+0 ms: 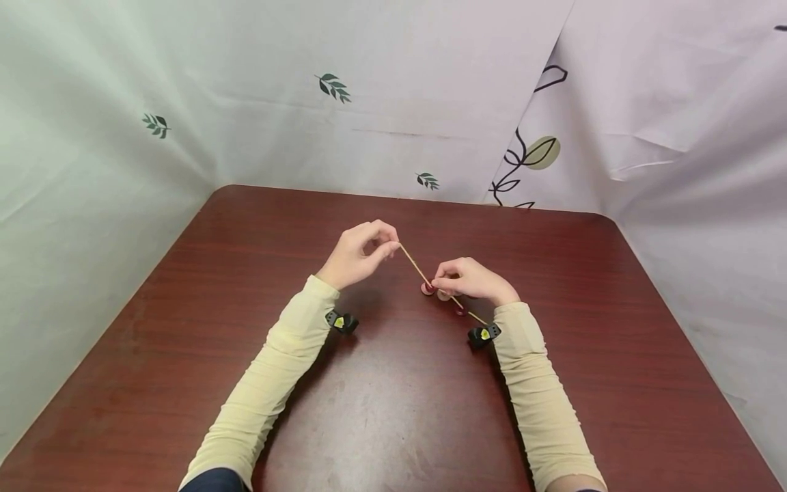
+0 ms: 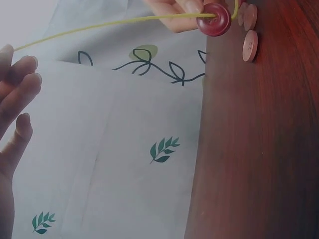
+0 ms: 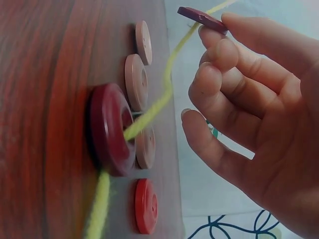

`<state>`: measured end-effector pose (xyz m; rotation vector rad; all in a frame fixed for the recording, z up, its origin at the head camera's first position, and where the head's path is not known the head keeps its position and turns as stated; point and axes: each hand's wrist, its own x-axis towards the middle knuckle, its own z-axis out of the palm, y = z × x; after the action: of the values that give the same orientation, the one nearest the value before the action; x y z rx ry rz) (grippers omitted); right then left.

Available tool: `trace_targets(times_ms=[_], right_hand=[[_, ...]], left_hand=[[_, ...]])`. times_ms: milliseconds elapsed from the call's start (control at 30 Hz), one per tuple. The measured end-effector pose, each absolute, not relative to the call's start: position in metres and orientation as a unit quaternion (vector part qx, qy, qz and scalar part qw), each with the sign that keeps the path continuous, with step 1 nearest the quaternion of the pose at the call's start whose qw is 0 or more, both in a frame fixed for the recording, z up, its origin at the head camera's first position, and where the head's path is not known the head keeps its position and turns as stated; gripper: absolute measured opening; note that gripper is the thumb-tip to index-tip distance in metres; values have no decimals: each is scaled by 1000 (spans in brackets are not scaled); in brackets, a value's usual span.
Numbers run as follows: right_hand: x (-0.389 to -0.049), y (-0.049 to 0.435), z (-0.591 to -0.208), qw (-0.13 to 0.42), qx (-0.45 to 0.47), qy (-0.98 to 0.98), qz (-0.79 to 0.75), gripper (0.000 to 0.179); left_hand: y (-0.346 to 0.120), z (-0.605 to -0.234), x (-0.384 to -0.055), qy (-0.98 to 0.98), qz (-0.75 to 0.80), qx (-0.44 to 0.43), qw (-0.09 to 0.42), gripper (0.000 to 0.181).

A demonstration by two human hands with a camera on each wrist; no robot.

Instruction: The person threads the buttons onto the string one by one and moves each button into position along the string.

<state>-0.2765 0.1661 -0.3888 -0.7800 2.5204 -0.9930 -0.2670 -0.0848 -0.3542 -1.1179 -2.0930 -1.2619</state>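
A yellow string (image 1: 415, 264) is stretched between my two hands above the table. My left hand (image 1: 361, 254) pinches its upper end between thumb and fingers. The right hand (image 1: 472, 279) pinches a dark red button (image 3: 202, 19) by its edge, and the string passes through that button. Lower along the same string, a second dark red button (image 3: 113, 129) is threaded, close to the tabletop. Several loose buttons lie near the right hand, among them a pink one (image 2: 250, 46) and a bright red one (image 3: 146, 206).
The reddish-brown wooden table (image 1: 381, 410) has rounded far corners. Pale cloth (image 1: 277, 82) with leaf prints hangs behind it and along its sides. Past the second button, the string's tail runs toward the right wrist strap (image 1: 484, 335).
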Motion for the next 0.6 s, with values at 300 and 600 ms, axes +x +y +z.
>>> trace_targets(times_ms=[300, 600], right_hand=[[-273, 169, -385, 177, -265, 887, -334, 21], [-277, 176, -390, 179, -280, 887, -321, 20]], left_hand=[[-86, -353, -268, -727, -457, -432, 277, 7], [-88, -352, -268, -730, -458, -421, 282, 6]])
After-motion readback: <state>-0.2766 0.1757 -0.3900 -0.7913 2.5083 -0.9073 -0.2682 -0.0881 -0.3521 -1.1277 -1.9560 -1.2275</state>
